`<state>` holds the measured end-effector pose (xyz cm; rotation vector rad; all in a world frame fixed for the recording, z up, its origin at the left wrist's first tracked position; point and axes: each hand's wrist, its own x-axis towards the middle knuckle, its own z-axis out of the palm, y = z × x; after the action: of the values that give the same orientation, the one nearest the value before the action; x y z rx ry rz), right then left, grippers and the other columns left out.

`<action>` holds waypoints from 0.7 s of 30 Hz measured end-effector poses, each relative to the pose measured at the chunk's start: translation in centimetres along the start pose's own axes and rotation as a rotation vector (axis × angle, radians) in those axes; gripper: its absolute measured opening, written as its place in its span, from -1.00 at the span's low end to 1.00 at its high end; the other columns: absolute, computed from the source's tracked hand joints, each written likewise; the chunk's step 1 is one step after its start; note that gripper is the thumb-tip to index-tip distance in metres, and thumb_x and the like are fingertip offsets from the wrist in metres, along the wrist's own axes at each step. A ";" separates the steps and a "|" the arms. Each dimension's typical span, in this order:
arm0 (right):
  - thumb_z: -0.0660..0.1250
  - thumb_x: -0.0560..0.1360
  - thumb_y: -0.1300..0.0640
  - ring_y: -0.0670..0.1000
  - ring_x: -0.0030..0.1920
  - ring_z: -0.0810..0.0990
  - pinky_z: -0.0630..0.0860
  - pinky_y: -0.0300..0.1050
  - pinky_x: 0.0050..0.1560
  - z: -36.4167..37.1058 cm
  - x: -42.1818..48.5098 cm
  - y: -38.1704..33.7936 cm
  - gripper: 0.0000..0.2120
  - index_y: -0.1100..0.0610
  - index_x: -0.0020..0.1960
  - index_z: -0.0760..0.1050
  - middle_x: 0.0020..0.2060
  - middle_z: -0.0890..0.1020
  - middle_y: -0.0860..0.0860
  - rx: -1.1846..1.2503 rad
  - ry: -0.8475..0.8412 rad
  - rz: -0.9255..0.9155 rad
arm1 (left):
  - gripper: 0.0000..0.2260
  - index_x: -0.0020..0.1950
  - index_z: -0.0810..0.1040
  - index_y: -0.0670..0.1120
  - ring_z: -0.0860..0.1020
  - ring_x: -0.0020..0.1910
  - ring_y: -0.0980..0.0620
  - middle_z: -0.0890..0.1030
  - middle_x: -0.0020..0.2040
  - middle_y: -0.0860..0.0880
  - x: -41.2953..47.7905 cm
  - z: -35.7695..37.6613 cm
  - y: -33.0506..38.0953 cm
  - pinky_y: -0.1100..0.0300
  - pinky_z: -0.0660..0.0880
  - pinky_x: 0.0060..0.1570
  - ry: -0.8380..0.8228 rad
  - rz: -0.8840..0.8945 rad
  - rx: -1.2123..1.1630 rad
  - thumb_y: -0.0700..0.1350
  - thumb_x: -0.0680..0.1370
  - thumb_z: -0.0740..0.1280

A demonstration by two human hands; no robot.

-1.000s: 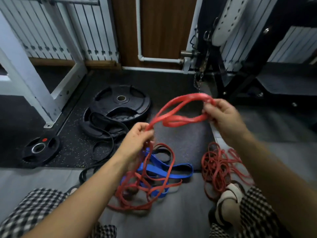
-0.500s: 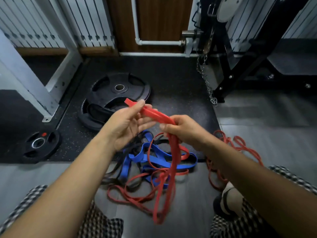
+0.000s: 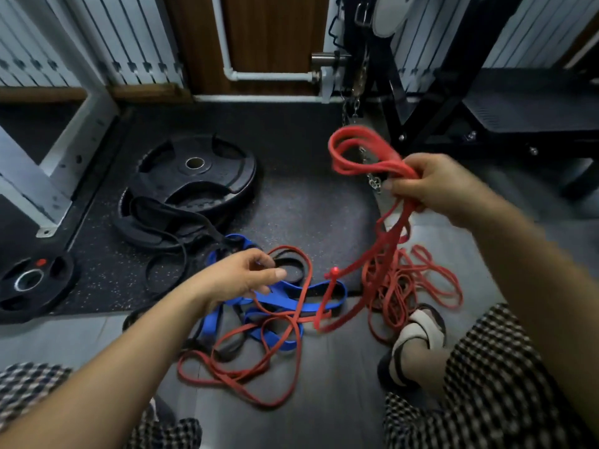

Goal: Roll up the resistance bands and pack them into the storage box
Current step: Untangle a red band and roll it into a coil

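My right hand (image 3: 437, 186) is raised at the right and grips a thick red resistance band (image 3: 356, 153). The band is folded into loops above my fist, and its loose end hangs down toward the floor. My left hand (image 3: 243, 277) hovers low over the floor pile with fingers slightly curled and nothing in it. Under it lie a blue band (image 3: 285, 296), a thin red band (image 3: 246, 374) and a black band (image 3: 168, 228). A bundle of thin red bands (image 3: 418, 286) lies on the floor below my right hand. No storage box is in view.
Two stacked black weight plates (image 3: 194, 176) lie on the rubber mat behind the pile, and a small plate (image 3: 32, 283) sits at the left. A white rack leg (image 3: 64, 150) stands at the left, a black machine frame with a hanging chain (image 3: 356, 102) at the right. My sandalled foot (image 3: 415, 338) rests beside the bundle.
My left hand let go of the red band and dropped toward the floor pile. My right hand swung up and to the right with the looped band.
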<state>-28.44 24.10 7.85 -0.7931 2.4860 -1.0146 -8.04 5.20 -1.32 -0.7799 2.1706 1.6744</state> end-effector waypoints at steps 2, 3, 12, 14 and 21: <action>0.41 0.42 0.20 0.03 -0.39 0.46 0.43 -0.09 -0.30 -2.9 0.2 1.3 -0.89 0.15 -0.19 0.47 -0.43 0.46 0.04 -0.090 0.063 0.052 | -0.76 0.06 0.47 -0.16 0.54 -0.23 0.07 0.58 -0.12 -0.07 0.2 0.3 -0.2 0.28 0.40 -0.26 0.005 0.002 0.051 -0.07 0.48 0.38; 0.41 0.42 0.18 0.06 -0.35 0.49 0.46 -0.08 -0.23 -4.2 0.4 1.9 -0.87 0.10 -0.22 0.46 -0.41 0.48 0.04 -0.147 0.095 0.079 | -0.76 0.07 0.47 -0.19 0.52 -0.24 0.06 0.57 -0.14 -0.07 0.3 0.4 -0.3 0.28 0.39 -0.27 0.002 0.007 0.077 -0.10 0.49 0.37; 0.49 0.33 0.17 0.12 -0.12 0.52 0.44 -0.09 -0.14 -2.3 3.2 10.9 -0.55 0.25 0.16 0.43 0.03 0.53 0.20 -0.431 -0.048 0.414 | -0.82 0.01 0.48 0.01 0.51 -0.11 0.10 0.58 -0.10 0.05 1.4 1.3 -1.5 0.21 0.44 0.02 -0.079 0.055 0.401 -0.02 0.46 0.39; 0.50 0.33 0.12 0.20 0.04 0.52 0.46 -0.04 -0.01 0.3 2.9 13.4 -0.44 0.26 0.22 0.36 0.20 0.44 0.25 -0.575 -0.162 0.494 | -0.79 0.05 0.46 0.02 0.52 -0.06 0.09 0.59 -0.06 0.07 1.5 1.3 -1.7 0.21 0.43 0.07 -0.092 0.024 0.478 0.02 0.47 0.38; 0.29 0.47 0.08 0.16 0.03 0.57 0.47 -0.09 -0.02 13.4 3.0 13.8 -0.71 0.24 0.10 0.54 0.07 0.60 0.20 -0.651 -0.624 0.248 | -0.57 0.33 0.33 -0.01 0.46 0.23 -0.02 0.47 0.26 -0.02 0.4 0.7 -2.0 0.17 0.39 0.14 -0.003 -0.056 0.902 0.10 0.51 0.29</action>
<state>-29.25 23.33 -11.59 -0.7838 2.2454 0.1539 -7.26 5.43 -3.30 -0.5395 2.4950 0.5159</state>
